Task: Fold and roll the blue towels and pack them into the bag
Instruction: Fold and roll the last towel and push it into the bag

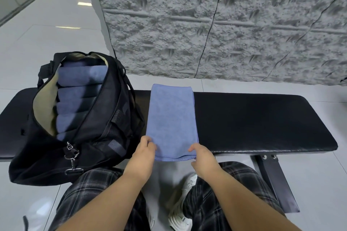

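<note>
A blue towel (pixel 171 118), folded into a long narrow strip, lies across the black bench (pixel 253 118) with its near end at the front edge. My left hand (pixel 145 151) pinches the near left corner of that end. At the near right corner, my right hand (pixel 201 153) grips the edge with curled fingers. The black bag (pixel 105 122) stands open on the bench to the left, right beside the towel. Several rolled blue towels (pixel 78 95) are stacked inside it.
A rough grey stone-textured wall (pixel 225 24) rises behind the bench. Glossy white floor tiles surround it. My legs in dark plaid trousers and white shoes (pixel 180 208) are below the bench's front edge. A metal bench leg (pixel 276 184) slants down at the right.
</note>
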### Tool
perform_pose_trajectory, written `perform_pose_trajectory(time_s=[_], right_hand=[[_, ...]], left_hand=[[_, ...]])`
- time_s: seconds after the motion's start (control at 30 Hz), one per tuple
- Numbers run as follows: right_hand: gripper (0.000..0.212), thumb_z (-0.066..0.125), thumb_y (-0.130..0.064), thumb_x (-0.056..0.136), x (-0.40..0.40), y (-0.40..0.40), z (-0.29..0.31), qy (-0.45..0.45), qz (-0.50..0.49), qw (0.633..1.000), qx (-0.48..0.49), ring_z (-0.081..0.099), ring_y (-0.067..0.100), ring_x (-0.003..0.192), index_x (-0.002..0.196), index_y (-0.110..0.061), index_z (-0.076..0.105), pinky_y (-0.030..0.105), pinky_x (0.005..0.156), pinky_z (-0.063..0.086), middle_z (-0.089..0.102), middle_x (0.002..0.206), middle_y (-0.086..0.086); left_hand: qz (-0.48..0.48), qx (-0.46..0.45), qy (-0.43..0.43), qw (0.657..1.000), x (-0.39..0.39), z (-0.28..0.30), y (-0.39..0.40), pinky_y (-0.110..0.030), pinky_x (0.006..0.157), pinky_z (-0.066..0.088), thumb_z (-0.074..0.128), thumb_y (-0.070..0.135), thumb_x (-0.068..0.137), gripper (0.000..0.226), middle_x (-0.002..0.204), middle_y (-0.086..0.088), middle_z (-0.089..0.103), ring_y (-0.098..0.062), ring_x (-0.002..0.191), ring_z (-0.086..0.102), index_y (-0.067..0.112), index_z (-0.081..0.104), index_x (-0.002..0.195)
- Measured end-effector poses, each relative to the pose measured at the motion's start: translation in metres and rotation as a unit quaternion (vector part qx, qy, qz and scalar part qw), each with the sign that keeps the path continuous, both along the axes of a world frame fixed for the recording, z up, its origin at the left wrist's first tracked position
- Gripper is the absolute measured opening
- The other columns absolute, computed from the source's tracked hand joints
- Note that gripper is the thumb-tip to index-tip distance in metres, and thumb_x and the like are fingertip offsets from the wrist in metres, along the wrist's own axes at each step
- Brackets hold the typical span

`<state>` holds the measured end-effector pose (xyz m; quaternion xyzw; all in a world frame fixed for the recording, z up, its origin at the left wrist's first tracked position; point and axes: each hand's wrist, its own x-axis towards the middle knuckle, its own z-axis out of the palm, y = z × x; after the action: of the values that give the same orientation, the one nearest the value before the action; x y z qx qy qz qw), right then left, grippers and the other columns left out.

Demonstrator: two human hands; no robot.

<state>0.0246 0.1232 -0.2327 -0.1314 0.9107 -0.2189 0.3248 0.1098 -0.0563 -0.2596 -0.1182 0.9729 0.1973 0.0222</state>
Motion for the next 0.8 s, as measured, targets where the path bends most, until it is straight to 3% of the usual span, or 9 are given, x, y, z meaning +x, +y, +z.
perform_pose_trajectory(time_s=[0.1, 0.2, 0.3, 0.37, 0.5, 0.63, 0.7, 0.73, 0.8], right_hand=[[0.027, 0.047, 0.001, 0.089, -0.002, 0.001, -0.005, 0.030, 0.000, 1.000, -0.004, 0.043, 0.014, 0.077, 0.109, -0.017, 0.046, 0.017, 0.061, 0.036, 0.046, 0.101, 0.000], [0.009, 0.050, -0.015, 0.095, -0.006, -0.001, -0.009, 0.033, -0.022, 0.999, -0.019, 0.043, 0.017, 0.081, 0.104, -0.013, 0.052, 0.024, 0.070, 0.035, 0.046, 0.096, 0.004], [0.027, 0.044, -0.029, 0.099, -0.012, -0.003, -0.011, 0.017, -0.047, 0.999, -0.002, 0.044, 0.021, 0.082, 0.114, -0.009, 0.054, 0.025, 0.070, 0.033, 0.041, 0.099, 0.005], [0.031, 0.040, -0.031, 0.100, -0.013, -0.005, -0.012, 0.008, -0.061, 0.998, 0.006, 0.043, 0.021, 0.082, 0.117, -0.008, 0.053, 0.025, 0.072, 0.034, 0.039, 0.100, 0.005], [0.036, 0.035, -0.033, 0.101, -0.013, -0.006, -0.015, 0.023, -0.082, 0.996, 0.014, 0.040, 0.021, 0.092, 0.118, -0.006, 0.052, 0.029, 0.081, 0.039, 0.036, 0.103, 0.004], [0.036, 0.037, -0.033, 0.101, -0.012, -0.013, -0.015, 0.071, -0.082, 0.993, 0.048, 0.044, 0.024, 0.104, 0.115, -0.003, 0.051, 0.031, 0.085, 0.040, 0.042, 0.114, 0.010], [0.026, 0.044, -0.030, 0.099, -0.011, -0.014, -0.014, 0.118, -0.081, 0.989, 0.034, 0.046, 0.024, 0.099, 0.107, -0.006, 0.051, 0.032, 0.082, 0.042, 0.043, 0.111, 0.009], [0.018, 0.048, -0.027, 0.097, -0.011, -0.015, -0.012, 0.142, -0.082, 0.986, 0.017, 0.046, 0.023, 0.092, 0.101, -0.010, 0.047, 0.032, 0.076, 0.043, 0.042, 0.106, 0.007], [0.013, 0.052, -0.019, 0.095, -0.013, -0.014, -0.005, 0.177, -0.044, 0.983, 0.018, 0.042, 0.022, 0.077, 0.093, -0.014, 0.039, 0.031, 0.061, 0.037, 0.037, 0.097, 0.002]], left_hand=[[0.002, -0.012, -0.019, 1.000, 0.001, -0.009, -0.005, -0.033, 0.079, 0.045, 0.019, 0.022, 0.074, 0.048, 0.118, -0.011, 0.045, -0.028, 0.096, 0.052, 0.015, 0.055, 0.104], [0.046, 0.056, -0.027, 0.997, 0.001, -0.014, -0.014, -0.042, 0.089, 0.048, 0.035, 0.028, 0.082, 0.025, 0.101, -0.006, 0.057, -0.029, 0.098, 0.059, 0.018, 0.057, 0.086], [0.127, 0.136, -0.016, 0.982, -0.002, -0.004, -0.011, -0.035, 0.079, 0.041, 0.045, 0.016, 0.090, 0.011, 0.086, -0.001, 0.052, -0.021, 0.085, 0.055, 0.013, 0.049, 0.080], [0.133, 0.151, -0.032, 0.979, -0.002, -0.001, -0.009, -0.033, 0.074, 0.036, 0.045, 0.014, 0.093, 0.009, 0.091, 0.000, 0.044, -0.021, 0.084, 0.047, 0.011, 0.050, 0.086], [0.116, 0.076, -0.026, 0.990, -0.003, -0.007, -0.008, -0.027, 0.077, 0.034, 0.035, 0.018, 0.100, 0.024, 0.107, -0.007, 0.042, -0.020, 0.089, 0.042, 0.003, 0.052, 0.107], [0.132, 0.055, 0.011, 0.990, -0.008, 0.000, -0.002, -0.026, 0.070, 0.029, 0.042, 0.016, 0.098, 0.007, 0.105, -0.011, 0.047, -0.021, 0.084, 0.041, 0.009, 0.043, 0.095], [0.129, 0.029, 0.023, 0.991, -0.011, 0.005, -0.003, -0.029, 0.060, 0.030, 0.059, 0.006, 0.086, 0.022, 0.094, -0.009, 0.048, -0.022, 0.075, 0.044, 0.013, 0.038, 0.085], [0.091, -0.005, 0.025, 0.996, -0.012, 0.008, -0.004, -0.029, 0.054, 0.030, 0.070, -0.003, 0.070, 0.035, 0.087, -0.008, 0.047, -0.023, 0.070, 0.046, 0.013, 0.041, 0.081], [0.005, -0.096, 0.029, 0.995, -0.015, 0.012, -0.005, -0.028, 0.045, 0.028, 0.072, -0.015, 0.035, 0.052, 0.075, -0.006, 0.047, -0.024, 0.060, 0.047, 0.012, 0.050, 0.073]])
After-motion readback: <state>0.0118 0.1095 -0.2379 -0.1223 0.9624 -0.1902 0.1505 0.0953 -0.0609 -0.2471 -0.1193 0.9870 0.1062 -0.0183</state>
